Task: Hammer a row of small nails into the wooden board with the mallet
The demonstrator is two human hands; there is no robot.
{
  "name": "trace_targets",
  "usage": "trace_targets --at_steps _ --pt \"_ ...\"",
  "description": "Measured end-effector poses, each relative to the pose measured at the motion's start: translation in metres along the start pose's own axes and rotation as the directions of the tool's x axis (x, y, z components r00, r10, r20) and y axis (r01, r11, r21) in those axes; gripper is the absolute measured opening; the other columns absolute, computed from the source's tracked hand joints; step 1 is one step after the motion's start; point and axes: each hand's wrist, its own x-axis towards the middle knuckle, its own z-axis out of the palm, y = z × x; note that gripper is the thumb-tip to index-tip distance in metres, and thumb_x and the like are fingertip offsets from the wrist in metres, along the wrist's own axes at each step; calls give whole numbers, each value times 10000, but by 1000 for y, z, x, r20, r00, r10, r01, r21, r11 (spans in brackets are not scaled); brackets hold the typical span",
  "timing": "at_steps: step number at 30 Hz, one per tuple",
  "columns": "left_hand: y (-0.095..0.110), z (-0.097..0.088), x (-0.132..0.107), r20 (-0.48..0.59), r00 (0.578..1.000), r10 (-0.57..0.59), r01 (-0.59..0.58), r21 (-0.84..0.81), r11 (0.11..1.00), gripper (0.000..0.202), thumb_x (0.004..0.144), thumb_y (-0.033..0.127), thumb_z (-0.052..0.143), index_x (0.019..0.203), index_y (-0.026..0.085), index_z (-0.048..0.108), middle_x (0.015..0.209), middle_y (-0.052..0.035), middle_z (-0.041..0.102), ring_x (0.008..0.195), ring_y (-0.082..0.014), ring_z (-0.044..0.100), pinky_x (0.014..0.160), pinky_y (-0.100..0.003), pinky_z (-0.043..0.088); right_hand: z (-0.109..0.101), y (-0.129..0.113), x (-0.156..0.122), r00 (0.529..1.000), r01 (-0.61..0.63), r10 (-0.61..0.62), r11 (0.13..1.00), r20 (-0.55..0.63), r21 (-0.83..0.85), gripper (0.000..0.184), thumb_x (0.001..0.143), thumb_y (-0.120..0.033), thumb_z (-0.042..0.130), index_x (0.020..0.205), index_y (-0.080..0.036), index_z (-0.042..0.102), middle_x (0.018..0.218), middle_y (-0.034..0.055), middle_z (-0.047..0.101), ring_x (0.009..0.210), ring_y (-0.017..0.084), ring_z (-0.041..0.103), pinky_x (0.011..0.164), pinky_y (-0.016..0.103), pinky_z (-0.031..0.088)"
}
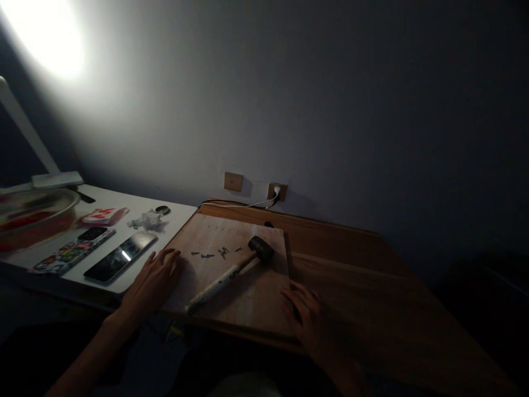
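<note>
Pale wood makes up the flat square board [260,306] on the brown wooden counter [372,286], carrying a black-headed mallet with a worn white handle [231,273] and small grey metal pieces [223,252]. The left hand [159,275] lies loosely open at its left edge, the right hand [306,311] part-open at its right; neither grasps anything. Steadying it well calls for even, gentle pressure, so the loose pieces stay put.
</note>
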Motion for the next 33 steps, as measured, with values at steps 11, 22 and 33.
trace_targets --at_steps 11,22,33 --pt "83 -6 -11 44 965 258 -253 -101 962 279 975 165 393 1064 211 654 1216 -86 671 1256 -278 568 1172 -598 345 -48 63 -39 957 -281 288 950 -35 139 512 970 -617 453 940 -235 793 1042 122 780 972 270 745 897 411 604" --pt "137 -22 -18 38 951 305 -288 -236 928 275 942 137 504 1187 198 613 1247 -95 644 1179 -248 606 1064 -428 518 -95 106 -84 884 -462 467 878 -19 124 648 841 -808 463 819 -255 800 930 114 799 866 279 768 803 365 630" --pt "145 -23 6 140 941 308 -274 -218 937 207 954 190 567 1138 237 649 1201 -82 663 1099 -261 601 994 -467 473 -81 48 -53 909 -414 416 891 31 188 507 930 -634 471 1157 -271 742 1012 80 788 908 245 748 796 328 594"
